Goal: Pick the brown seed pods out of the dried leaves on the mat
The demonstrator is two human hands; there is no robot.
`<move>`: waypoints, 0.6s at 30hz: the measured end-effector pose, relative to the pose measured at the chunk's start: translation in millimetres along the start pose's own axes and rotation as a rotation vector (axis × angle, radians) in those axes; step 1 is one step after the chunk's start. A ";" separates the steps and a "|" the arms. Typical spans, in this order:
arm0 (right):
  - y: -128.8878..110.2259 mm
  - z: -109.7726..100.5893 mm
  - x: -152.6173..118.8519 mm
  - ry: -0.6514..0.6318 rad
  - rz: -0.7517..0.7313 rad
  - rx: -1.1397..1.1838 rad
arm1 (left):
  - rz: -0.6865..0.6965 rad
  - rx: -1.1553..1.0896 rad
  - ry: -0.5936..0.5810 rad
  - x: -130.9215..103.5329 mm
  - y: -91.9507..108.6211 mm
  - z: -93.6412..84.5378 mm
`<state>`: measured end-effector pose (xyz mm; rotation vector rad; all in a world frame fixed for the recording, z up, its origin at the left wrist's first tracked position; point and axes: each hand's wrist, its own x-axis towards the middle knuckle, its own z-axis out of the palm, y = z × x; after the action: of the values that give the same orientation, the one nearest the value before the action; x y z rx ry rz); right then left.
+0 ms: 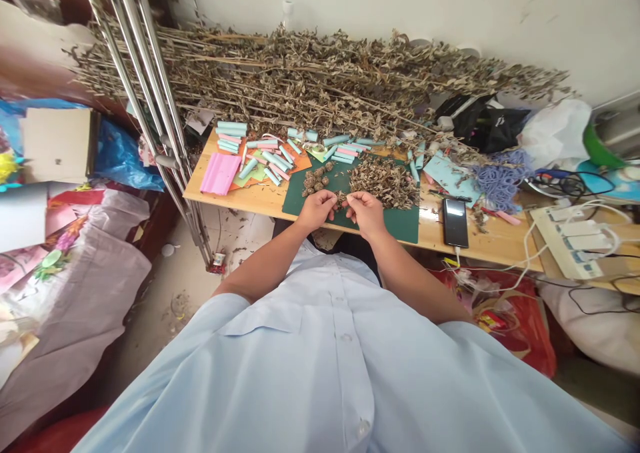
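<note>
Over the front of a green mat, my left hand and my right hand come close together. Fingers of both are pinched on a small clump of dried leaves between them. Just behind my left hand sits a small group of rolled dried-leaf balls. A loose heap of dried leaves lies behind and to the right of my right hand. The mat rests on a narrow wooden table.
Long dried leafy stalks line the back by the wall. Rolled paper tubes and a pink paper stack lie left of the mat. At right are a phone, purple yarn and a power strip. Metal crutches lean at left.
</note>
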<state>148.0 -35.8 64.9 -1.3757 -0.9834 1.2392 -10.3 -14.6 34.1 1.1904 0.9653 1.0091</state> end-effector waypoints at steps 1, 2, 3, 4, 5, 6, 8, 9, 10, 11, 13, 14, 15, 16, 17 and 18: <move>0.4 0.3 0.4 0.008 -0.004 0.003 | 0.000 -0.001 0.002 0.2 -0.7 -0.1; 0.8 0.5 1.0 0.015 -0.004 0.004 | 0.001 -0.002 0.004 0.3 -1.3 -0.2; 0.9 0.7 1.6 0.026 -0.001 0.007 | 0.003 -0.003 0.007 0.5 -1.8 -0.3; 0.7 0.6 2.3 0.040 0.004 0.012 | 0.005 -0.007 0.010 0.6 -2.2 -0.4; 0.4 0.5 3.0 0.056 0.011 0.018 | 0.006 -0.012 0.014 0.6 -2.5 -0.5; -0.1 0.2 3.7 0.072 0.017 0.024 | 0.005 -0.018 0.017 0.7 -2.6 -0.6; -1.3 -0.9 4.7 0.091 0.026 0.028 | -0.001 -0.029 0.020 0.7 -2.2 -0.6; -1.6 -1.6 5.1 0.094 0.028 0.021 | -0.004 -0.034 0.021 0.7 -1.7 -0.4; -1.6 -2.4 5.3 0.092 0.027 0.006 | -0.006 -0.039 0.022 0.6 -1.2 -0.2; -1.1 -3.2 5.6 0.090 0.024 -0.015 | -0.010 -0.042 0.025 0.6 -0.7 0.0; 0.8 -4.7 6.5 0.083 0.013 -0.070 | -0.024 -0.045 0.034 0.5 0.1 0.5; 2.1 -5.3 7.2 0.076 0.005 -0.100 | -0.033 -0.043 0.040 0.5 0.5 0.7; 3.3 -5.6 8.0 0.066 -0.005 -0.129 | -0.042 -0.041 0.044 0.6 0.7 0.8; 4.4 -5.7 9.0 0.053 -0.020 -0.156 | -0.048 -0.041 0.048 0.6 1.0 0.8; 5.1 -5.4 10.1 0.043 -0.037 -0.178 | -0.051 -0.044 0.050 0.5 1.3 0.8; 5.5 -4.9 11.2 0.035 -0.053 -0.195 | -0.051 -0.049 0.051 0.4 1.6 0.7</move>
<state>154.2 -26.6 57.5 -1.5058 -1.1331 1.0988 -9.7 -14.3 35.8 1.0985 1.0006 1.0209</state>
